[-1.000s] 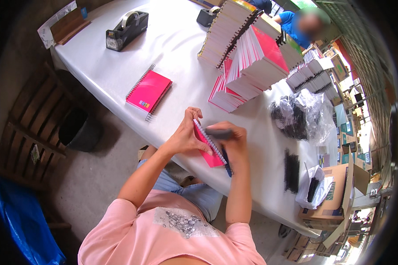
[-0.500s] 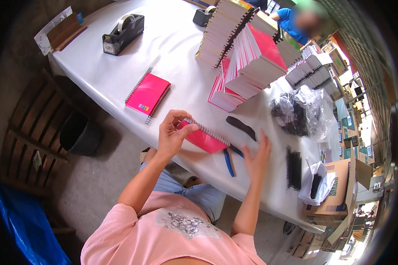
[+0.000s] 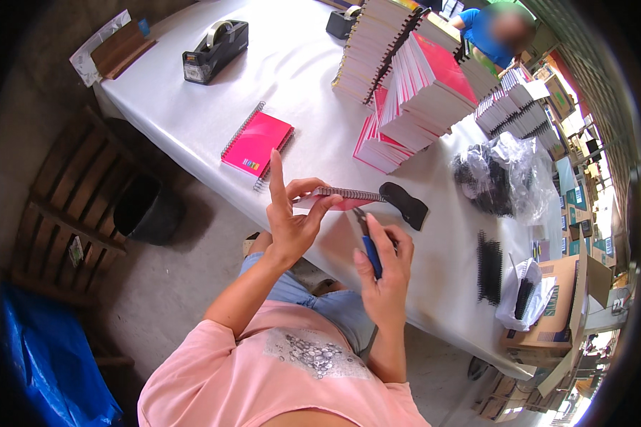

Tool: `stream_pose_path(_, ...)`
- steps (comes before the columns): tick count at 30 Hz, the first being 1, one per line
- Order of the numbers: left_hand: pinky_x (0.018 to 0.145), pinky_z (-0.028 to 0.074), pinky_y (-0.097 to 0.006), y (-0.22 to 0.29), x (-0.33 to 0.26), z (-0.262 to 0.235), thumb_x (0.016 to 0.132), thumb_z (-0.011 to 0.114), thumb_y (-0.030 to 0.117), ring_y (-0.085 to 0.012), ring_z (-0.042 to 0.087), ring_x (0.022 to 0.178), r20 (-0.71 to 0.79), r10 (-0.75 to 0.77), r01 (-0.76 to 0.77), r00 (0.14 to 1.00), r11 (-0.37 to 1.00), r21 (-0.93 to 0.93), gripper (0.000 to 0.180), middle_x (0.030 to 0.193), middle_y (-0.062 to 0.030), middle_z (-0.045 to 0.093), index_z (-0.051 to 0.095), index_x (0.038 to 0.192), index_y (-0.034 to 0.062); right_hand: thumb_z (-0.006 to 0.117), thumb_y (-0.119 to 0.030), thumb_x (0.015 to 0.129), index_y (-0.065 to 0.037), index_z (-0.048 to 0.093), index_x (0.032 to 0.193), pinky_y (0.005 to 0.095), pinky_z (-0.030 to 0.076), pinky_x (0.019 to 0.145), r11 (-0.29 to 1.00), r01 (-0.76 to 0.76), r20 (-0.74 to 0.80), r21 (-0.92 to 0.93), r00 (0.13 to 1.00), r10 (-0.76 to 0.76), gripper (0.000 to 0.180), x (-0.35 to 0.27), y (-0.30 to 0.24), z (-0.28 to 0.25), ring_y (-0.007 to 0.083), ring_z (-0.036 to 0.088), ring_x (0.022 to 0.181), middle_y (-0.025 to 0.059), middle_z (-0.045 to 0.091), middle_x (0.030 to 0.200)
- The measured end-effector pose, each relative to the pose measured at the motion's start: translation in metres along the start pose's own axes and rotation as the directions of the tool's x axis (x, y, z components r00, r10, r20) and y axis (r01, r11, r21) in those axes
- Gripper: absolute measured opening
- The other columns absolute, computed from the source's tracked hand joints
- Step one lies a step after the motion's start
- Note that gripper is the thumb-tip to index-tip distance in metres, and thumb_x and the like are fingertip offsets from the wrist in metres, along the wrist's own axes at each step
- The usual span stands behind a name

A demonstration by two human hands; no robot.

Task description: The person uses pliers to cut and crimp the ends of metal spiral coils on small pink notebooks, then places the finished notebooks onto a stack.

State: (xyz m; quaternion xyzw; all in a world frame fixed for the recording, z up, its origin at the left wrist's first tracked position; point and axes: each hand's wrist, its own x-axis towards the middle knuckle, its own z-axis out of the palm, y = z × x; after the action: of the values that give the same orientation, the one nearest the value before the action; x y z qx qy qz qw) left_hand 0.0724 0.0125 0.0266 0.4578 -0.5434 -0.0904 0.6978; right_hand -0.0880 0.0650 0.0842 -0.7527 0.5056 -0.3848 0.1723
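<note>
My left hand (image 3: 292, 217) holds a pink spiral-bound notebook (image 3: 345, 198) by its near corner, lifted just above the white table (image 3: 192, 107), with the wire binding facing away. My right hand (image 3: 386, 267) is closed around blue-handled pliers (image 3: 369, 245), whose tip points up toward the notebook's edge. A flat black oval piece (image 3: 404, 204) lies on the table just beyond the notebook.
A second pink notebook (image 3: 256, 144) lies to the left. Tall notebook stacks (image 3: 406, 85) stand behind, black tape dispensers (image 3: 214, 51) farther back. A clear bag of black coils (image 3: 495, 178), a loose black coil (image 3: 488, 267) and a cardboard box (image 3: 555, 306) sit right. Another person (image 3: 491, 32) works at the far end.
One second ago both hands worked on the notebook. The right hand then reached to the table and now holds the blue pliers up near the notebook, which the left hand alone keeps.
</note>
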Motion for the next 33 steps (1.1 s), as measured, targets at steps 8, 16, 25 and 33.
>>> stream_pose_path(8, 0.069, 0.052, -0.03, 0.011, 0.003, -0.003, 0.074, 0.072, -0.005, -0.0181, 0.064, 0.074, 0.03, 0.037, -0.037, 0.999, 0.999, 0.012, 0.105, 0.086, -0.0118, 0.066, -0.003, 0.147, 0.0037, 0.063, -0.03, 0.086, -0.022, 0.058, 0.126, 0.0418, 0.033, 0.093, 0.988, 0.088, 0.032, -0.127, 0.996, -0.085, 0.041, 0.012, -0.014, 0.008, 0.0295, 0.047, 0.102, 0.0108, 0.049, 0.111)
stream_pose_path(16, 0.069, 0.053, -0.031, 0.018, 0.003, -0.002, 0.072, 0.071, -0.009, -0.0198, 0.064, 0.074, 0.044, -0.076, 0.078, 0.996, 0.996, -0.031, 0.107, 0.086, -0.0128, 0.066, -0.004, 0.146, 0.0018, 0.062, -0.033, 0.087, -0.023, 0.058, 0.126, 0.0424, 0.033, 0.092, 0.983, 0.072, 0.033, -0.171, 0.997, -0.067, 0.041, 0.017, -0.015, 0.003, 0.0297, 0.046, 0.101, 0.0106, 0.049, 0.112)
stream_pose_path(25, 0.074, 0.049, -0.029, 0.003, -0.001, -0.004, 0.068, 0.069, -0.014, -0.0174, 0.063, 0.082, 0.042, 0.191, -0.195, 0.981, 0.97, 0.145, 0.109, 0.087, -0.0079, 0.067, -0.006, 0.146, 0.0009, 0.062, -0.035, 0.086, -0.024, 0.058, 0.126, 0.0431, 0.034, 0.092, 0.975, 0.068, 0.067, -0.211, 0.996, -0.055, 0.041, 0.017, -0.018, 0.001, 0.03, 0.046, 0.102, 0.0104, 0.049, 0.112)
stream_pose_path(33, 0.071, 0.037, -0.033, 0.0, 0.001, 0.001, 0.067, 0.072, -0.007, -0.0159, 0.063, 0.072, -0.038, 0.362, -0.352, 0.932, 0.923, 0.159, 0.09, 0.083, -0.0013, 0.067, 0.022, 0.142, 0.0053, 0.062, -0.032, 0.087, -0.021, 0.058, 0.125, 0.0372, 0.042, 0.077, 0.999, -0.011, 0.164, -0.042, 0.986, 0.018, 0.04, 0.014, -0.018, -0.001, 0.0271, 0.053, 0.084, 0.0107, 0.054, 0.1)
